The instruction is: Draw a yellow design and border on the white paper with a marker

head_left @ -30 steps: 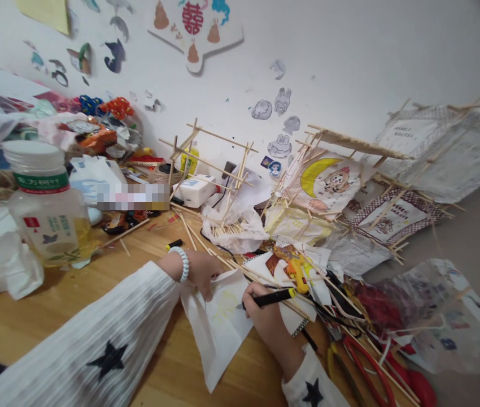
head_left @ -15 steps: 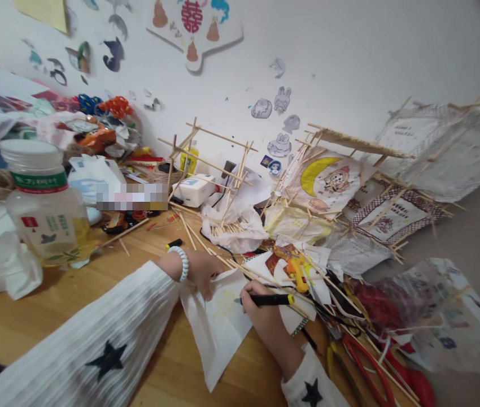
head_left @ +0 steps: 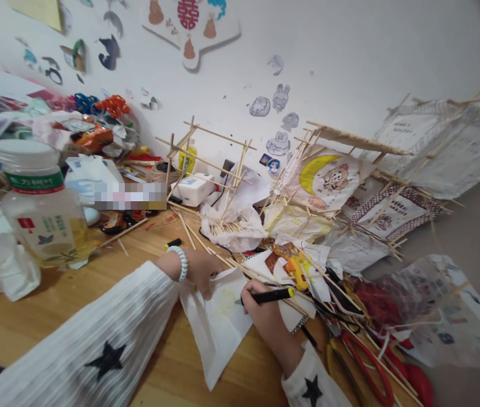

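A white sheet of paper with faint yellow lines drawn on it lies on the wooden table before me. My left hand, with a pale coiled band at the wrist, grips the sheet's upper left edge; its thumb lies on top and the other fingers are mostly hidden. Over the right part of the sheet, my right hand is closed round a black marker pen with a yellow end. The pen's tip is at the yellow lines; whether it touches the paper I cannot tell. The marker's cap lies beyond my left wrist.
A large plastic bottle stands at the left. Stick frames and a paper lantern with a moon picture stand by the wall. Thin sticks, a yellow glue gun, red-handled pliers and plastic bags crowd the right side.
The marker has tilted slightly, its rear end a little higher, and its tip has shifted slightly. My left hand keeps its hold on the sheet. The whole view has shifted slightly.
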A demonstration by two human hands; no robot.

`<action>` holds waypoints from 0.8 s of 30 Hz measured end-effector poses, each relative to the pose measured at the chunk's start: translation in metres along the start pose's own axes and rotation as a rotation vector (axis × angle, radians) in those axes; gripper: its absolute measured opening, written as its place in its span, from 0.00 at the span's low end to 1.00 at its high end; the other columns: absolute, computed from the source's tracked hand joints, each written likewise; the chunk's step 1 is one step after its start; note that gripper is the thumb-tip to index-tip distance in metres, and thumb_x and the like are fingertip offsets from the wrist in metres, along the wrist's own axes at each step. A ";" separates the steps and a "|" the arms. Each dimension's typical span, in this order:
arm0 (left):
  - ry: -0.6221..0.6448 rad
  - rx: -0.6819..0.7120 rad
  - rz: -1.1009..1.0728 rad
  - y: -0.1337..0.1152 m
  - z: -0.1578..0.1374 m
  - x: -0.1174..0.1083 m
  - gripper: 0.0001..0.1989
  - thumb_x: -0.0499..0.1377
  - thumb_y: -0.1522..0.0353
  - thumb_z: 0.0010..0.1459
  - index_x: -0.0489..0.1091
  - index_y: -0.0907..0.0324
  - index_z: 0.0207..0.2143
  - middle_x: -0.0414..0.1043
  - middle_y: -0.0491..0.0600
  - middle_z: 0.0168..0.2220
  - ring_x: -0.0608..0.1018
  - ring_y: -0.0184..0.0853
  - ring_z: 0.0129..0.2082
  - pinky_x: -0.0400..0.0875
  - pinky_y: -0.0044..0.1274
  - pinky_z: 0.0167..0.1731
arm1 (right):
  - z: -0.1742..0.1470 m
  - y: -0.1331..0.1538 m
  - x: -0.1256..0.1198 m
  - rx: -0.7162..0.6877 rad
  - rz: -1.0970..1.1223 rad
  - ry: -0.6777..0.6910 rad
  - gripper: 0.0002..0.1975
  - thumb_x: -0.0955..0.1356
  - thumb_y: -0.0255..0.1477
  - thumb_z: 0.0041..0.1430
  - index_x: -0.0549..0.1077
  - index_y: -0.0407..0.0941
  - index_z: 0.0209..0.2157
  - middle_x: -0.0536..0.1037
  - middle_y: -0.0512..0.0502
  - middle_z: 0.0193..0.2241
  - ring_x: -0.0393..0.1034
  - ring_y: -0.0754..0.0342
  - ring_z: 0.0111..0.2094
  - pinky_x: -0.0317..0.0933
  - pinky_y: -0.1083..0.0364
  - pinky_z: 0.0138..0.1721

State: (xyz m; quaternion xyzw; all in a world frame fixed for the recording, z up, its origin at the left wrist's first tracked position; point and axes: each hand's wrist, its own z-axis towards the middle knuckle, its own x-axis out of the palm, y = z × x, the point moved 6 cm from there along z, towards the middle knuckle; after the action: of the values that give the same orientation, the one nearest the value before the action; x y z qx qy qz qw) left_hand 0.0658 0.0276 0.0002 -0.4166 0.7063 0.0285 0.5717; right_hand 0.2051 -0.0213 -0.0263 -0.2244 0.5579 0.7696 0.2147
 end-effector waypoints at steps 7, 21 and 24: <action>-0.004 0.006 0.024 0.006 0.004 0.002 0.19 0.65 0.68 0.42 0.73 0.59 0.41 0.76 0.50 0.38 0.75 0.38 0.35 0.67 0.22 0.34 | -0.001 0.002 -0.004 0.009 0.059 -0.043 0.09 0.59 0.30 0.49 0.60 0.46 0.18 0.62 0.55 0.13 0.58 0.58 0.18 0.53 0.59 0.23; 0.022 -0.006 0.034 0.002 0.003 0.002 0.19 0.65 0.70 0.42 0.72 0.57 0.41 0.76 0.48 0.39 0.75 0.35 0.35 0.67 0.21 0.34 | -0.026 0.024 0.006 -0.023 0.026 0.165 0.08 0.63 0.26 0.54 0.68 0.45 0.22 0.68 0.54 0.18 0.62 0.58 0.22 0.55 0.60 0.24; 0.034 0.001 0.001 -0.001 0.002 0.002 0.21 0.65 0.72 0.42 0.71 0.58 0.43 0.76 0.49 0.40 0.76 0.35 0.36 0.67 0.21 0.35 | -0.026 0.026 0.006 -0.038 -0.002 0.198 0.08 0.63 0.26 0.55 0.68 0.45 0.22 0.68 0.55 0.19 0.63 0.58 0.23 0.54 0.60 0.24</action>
State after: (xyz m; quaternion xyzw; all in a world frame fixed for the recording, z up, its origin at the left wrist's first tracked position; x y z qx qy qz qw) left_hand 0.0675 0.0273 -0.0014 -0.4164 0.7160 0.0211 0.5599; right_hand 0.1876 -0.0528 -0.0173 -0.3040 0.5616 0.7538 0.1550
